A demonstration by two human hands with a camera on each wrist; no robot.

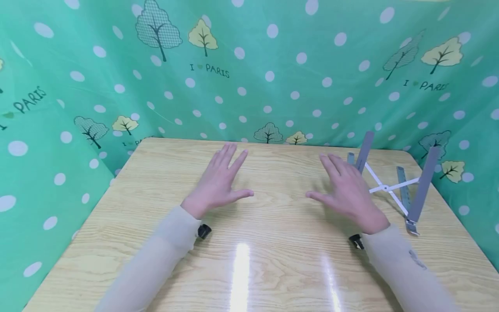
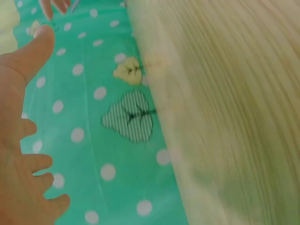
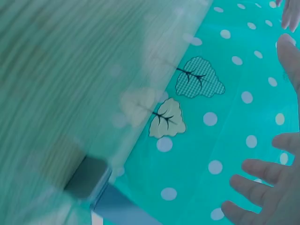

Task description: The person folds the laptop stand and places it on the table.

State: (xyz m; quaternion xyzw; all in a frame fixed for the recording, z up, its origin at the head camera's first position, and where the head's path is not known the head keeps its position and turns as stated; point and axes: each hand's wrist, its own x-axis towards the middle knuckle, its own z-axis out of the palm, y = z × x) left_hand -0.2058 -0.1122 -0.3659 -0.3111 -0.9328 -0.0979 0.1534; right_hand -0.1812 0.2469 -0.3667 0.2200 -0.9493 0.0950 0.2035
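L hand point(image 1: 218, 182) & R hand point(image 1: 348, 188) held over wood bench point(image 1: 273, 216), both unclenched, fingers spread, thumbs pointed inward, grey folding stand point(image 1: 385, 188) set nr R hand

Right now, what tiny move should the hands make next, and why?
Perhaps ease the right hand rightward to the stand: that hand looks open and empty, and it is much nearer the stand than the left hand is.

free leftward — stand point(image 1: 385, 188) blocks right
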